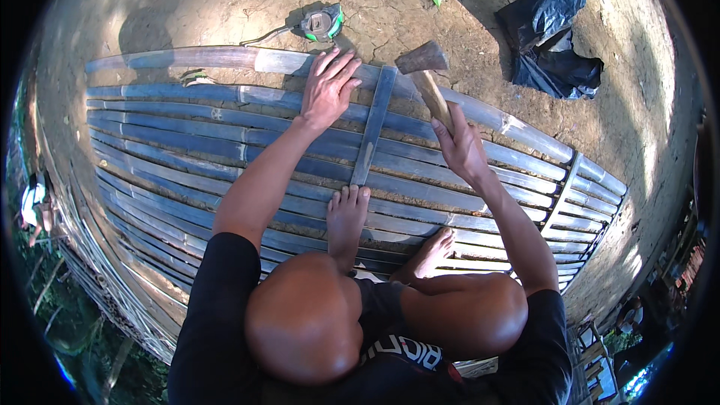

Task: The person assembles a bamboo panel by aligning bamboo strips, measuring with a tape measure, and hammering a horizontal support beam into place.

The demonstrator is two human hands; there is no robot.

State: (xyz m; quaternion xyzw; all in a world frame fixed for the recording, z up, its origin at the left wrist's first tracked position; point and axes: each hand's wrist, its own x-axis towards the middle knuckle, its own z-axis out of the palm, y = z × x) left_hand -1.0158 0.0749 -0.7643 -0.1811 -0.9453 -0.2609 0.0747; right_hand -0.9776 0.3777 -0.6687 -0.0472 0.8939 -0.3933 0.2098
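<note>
Head view, left hand: my left hand (328, 90) lies flat with the fingers spread, pressing down on the bamboo panel (187, 150) near its far edge; it pinches nothing.
Head view, right hand: my right hand (459, 146) is closed around the wooden handle of the hammer (426, 75), gripping it low on the shaft.
Hammer: its dark metal head is up at the far end, tilted over the far edge of the panel, just right of the cross strip.
Cross strip: a flat bamboo strip (372, 126) lies across the long slats, running from the far pole towards my left foot; my left hand rests just to its left, my right hand to its right.
Panel: many split bamboo slats lie side by side on the ground, bluish in the shade, bending with the lens; a second cross strip (562, 193) sits near the right end.
Far pole: a round bamboo pole (225, 58) borders the panel on the far side.
Feet: my left foot (346, 217) is planted on the slats with its toes touching the near end of the cross strip; my right foot (431, 251) rests on the slats beside it.
Tape measure: a green and grey tape measure (322, 24) lies on the cracked dirt beyond the pole, near my left fingertips but apart from them.
Bag: a crumpled black plastic bag (551, 34) lies on the dirt, well apart to the right.
</note>
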